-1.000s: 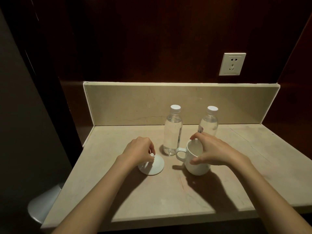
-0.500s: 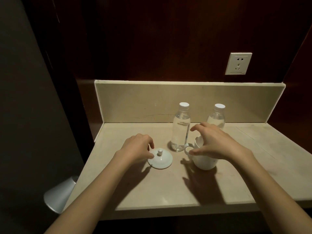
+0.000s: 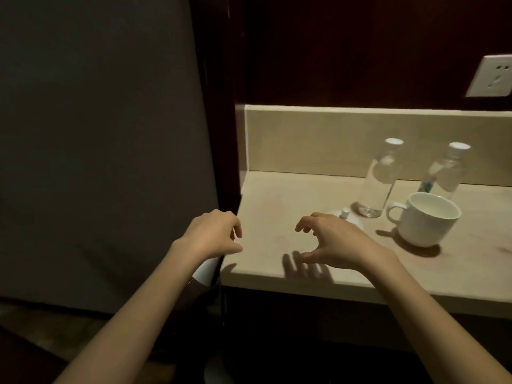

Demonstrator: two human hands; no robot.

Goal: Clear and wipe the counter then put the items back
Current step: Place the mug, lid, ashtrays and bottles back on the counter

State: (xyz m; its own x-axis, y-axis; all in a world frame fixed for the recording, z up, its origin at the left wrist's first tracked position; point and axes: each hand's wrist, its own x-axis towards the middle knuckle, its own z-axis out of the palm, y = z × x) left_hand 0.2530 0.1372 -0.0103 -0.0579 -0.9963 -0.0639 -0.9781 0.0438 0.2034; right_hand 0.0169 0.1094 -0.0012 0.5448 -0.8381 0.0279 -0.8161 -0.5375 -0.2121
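Observation:
A white mug [image 3: 424,221] stands on the beige stone counter [image 3: 277,200], handle to the left. Its white lid [image 3: 349,218] lies knob up just left of it, partly hidden behind my right hand [image 3: 332,242]. Two clear water bottles with white caps stand behind, one [image 3: 379,178] left of the other [image 3: 446,173]. My right hand hovers over the counter's front with fingers loosely curled, holding nothing. My left hand [image 3: 213,236] hangs at the counter's left front corner, loosely curled and empty.
A low stone backsplash [image 3: 318,139] runs along the back. A white wall socket [image 3: 493,76] sits on the dark wood panel above. A dark wall fills the left. A pale rounded object [image 3: 206,270] shows below my left wrist, beside the counter edge.
Both hands let go of the lid and the mug and drew back towards the counter's left front. The view swung left, so the items now sit at the right.

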